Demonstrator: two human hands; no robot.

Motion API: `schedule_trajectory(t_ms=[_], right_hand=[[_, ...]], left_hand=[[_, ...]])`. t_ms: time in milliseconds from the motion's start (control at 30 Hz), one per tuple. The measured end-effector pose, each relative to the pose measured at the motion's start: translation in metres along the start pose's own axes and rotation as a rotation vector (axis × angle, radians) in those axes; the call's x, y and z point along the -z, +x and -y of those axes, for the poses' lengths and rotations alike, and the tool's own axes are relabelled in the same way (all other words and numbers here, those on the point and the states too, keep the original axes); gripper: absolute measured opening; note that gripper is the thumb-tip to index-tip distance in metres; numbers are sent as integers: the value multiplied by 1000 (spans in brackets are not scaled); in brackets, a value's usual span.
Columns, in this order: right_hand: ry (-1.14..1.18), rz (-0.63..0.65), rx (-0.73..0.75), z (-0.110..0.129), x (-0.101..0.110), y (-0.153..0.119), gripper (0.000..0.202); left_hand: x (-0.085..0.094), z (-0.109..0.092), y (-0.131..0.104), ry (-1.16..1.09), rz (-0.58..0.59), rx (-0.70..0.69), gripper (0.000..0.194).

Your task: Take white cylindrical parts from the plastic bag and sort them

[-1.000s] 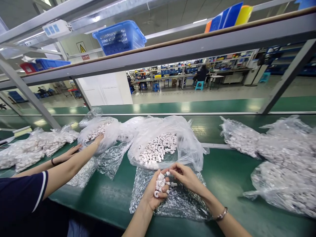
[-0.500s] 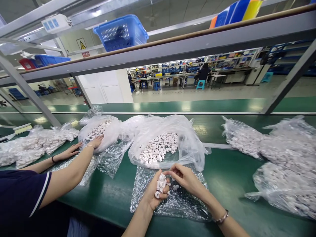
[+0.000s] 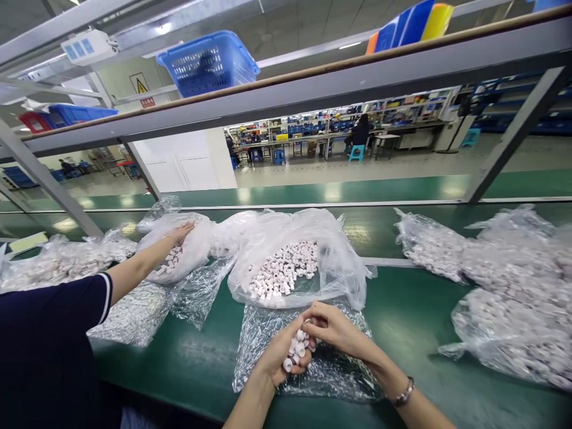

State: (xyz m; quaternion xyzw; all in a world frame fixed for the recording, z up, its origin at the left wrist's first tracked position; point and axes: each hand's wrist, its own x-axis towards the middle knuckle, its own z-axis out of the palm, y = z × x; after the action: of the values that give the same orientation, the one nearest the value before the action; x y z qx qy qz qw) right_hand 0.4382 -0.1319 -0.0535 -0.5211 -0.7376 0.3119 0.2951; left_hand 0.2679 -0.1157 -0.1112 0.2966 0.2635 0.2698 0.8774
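My left hand point(image 3: 282, 353), palm up, is closed around a handful of small white plastic fittings point(image 3: 297, 347). Over it, my right hand point(image 3: 333, 328) bends its fingers inward and pinches at a white fitting at the top of the handful; the fingertips are partly hidden. Both hands are above a clear plastic bag point(image 3: 254, 333) lying flat on the green work surface. Just beyond them, an opened translucent bag point(image 3: 344, 271) holds a loose heap of the same white fittings point(image 3: 286, 268).
To my left, a co-worker's arm point(image 3: 143, 262) reaches into another open bag point(image 3: 196, 262) of white fittings. Filled clear bags lie at the right point(image 3: 513, 298) and far left point(image 3: 62, 262). A shelf point(image 3: 290, 98) with a blue basket point(image 3: 210, 62) crosses above the green bench point(image 3: 411, 333).
My right hand has moved in closer to my left, its fingers now at the handful. The co-worker's arm has reached farther forward into the bag. The view has shifted slightly.
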Motion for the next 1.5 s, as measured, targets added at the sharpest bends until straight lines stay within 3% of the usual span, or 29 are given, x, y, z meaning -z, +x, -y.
schedule_trajectory(t_ms=[133,367,533,700,933,1067,1200,1333,1500], right_hand=[[9,-56,-87,-8,8,0,23],[-354,-92,-148,-21,9,-2,12],[-159,-131,-54,-9,2,0,18],[28,26,-59,-3,-7,0,25],[0,38,-33,-10,2,-2,25],[-137,27,-101,-19,9,-3,25],[-278,-47,-170,-16,7,-2,23],[-197,-133,-87,0,3,0,18],[-132,-52,5,10,-1,-1,14]], left_hand=[[7,-3,1,-90,28,-18,44],[16,-12,0,-368,-20,-92,38],[10,-13,1,-496,18,-78,41],[5,-11,5,-598,35,-79,41],[7,-13,5,-664,10,-141,35],[13,-17,4,-717,-15,-196,33],[12,-14,5,-639,-9,-174,33],[5,-8,8,-445,7,-141,35],[0,-1,9,-260,-63,-107,36]])
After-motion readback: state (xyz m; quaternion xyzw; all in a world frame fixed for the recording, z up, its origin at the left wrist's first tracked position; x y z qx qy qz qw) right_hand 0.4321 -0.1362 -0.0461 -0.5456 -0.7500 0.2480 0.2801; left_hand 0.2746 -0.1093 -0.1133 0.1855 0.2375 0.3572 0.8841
